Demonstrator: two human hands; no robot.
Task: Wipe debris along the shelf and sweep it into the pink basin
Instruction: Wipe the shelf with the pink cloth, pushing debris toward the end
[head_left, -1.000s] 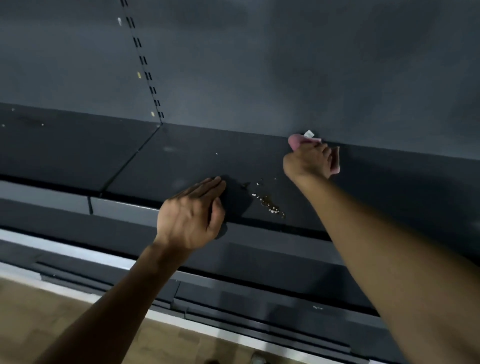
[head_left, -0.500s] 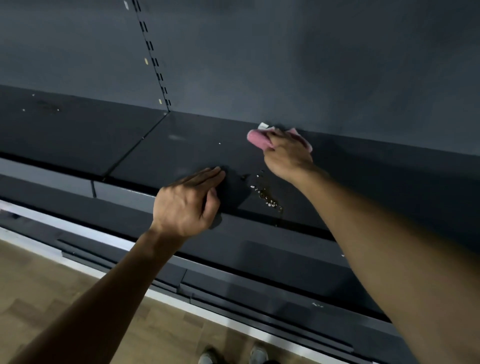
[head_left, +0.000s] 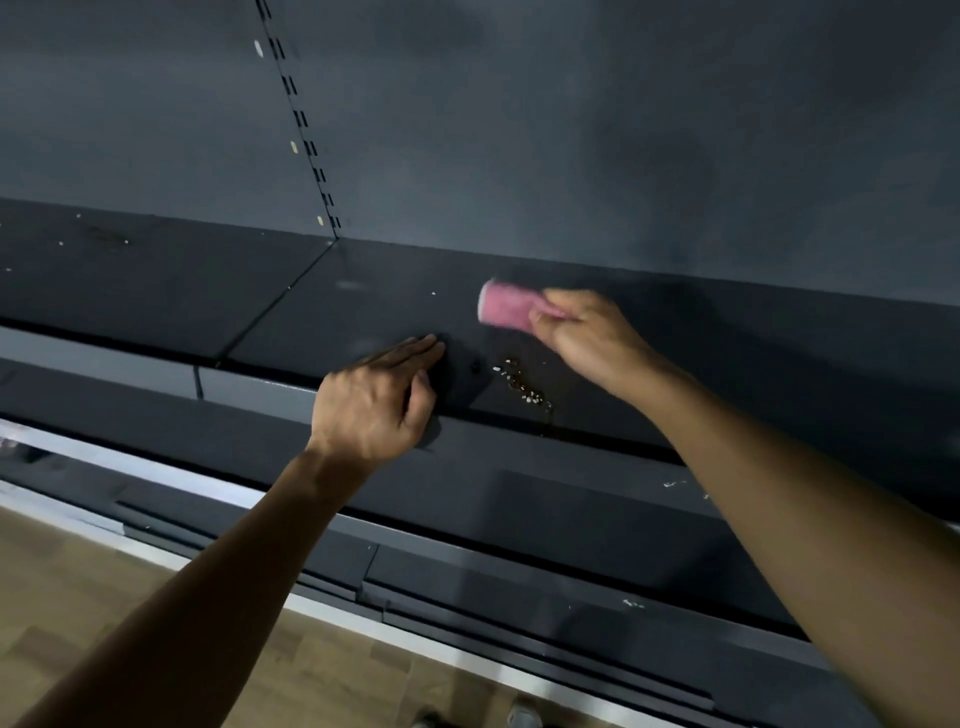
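My right hand grips a pink cloth on the dark grey shelf, a little in front of the back wall. The cloth sticks out to the left of my fingers. A small heap of debris, brown and white bits, lies near the shelf's front edge, just below the cloth. My left hand rests on the shelf's front edge to the left of the debris, fingers straight on the surface and thumb over the lip. No pink basin is in view.
The shelf runs left past a seam, with scattered white specks on the left section. A slotted upright runs up the back wall. Lower shelf edges and a wooden floor lie below.
My right hand has dragged the pink cloth leftward along the back of the shelf and a little toward me. My left hand has stayed on the front edge.
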